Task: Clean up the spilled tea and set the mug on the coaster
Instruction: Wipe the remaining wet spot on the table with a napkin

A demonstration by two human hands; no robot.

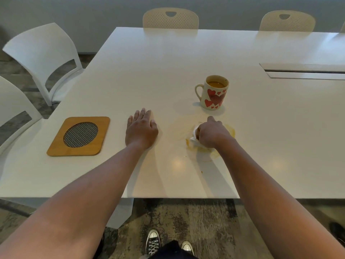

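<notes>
Lower centre of frame: right hand (211, 134) clenches tissue (194, 136) on tea spill (226, 132). Left hand (141, 130) flat, released, braces on table (149, 62). Mug (214, 92) above spill; coaster (79, 136) at left. Best wiped inward, edge to centre, clear of mug.

We stretch both arms forward. Our left hand (141, 130) lies flat, palm down, fingers straight. Our right hand (212, 133) is curled, knuckles up, clutching something white.
</notes>
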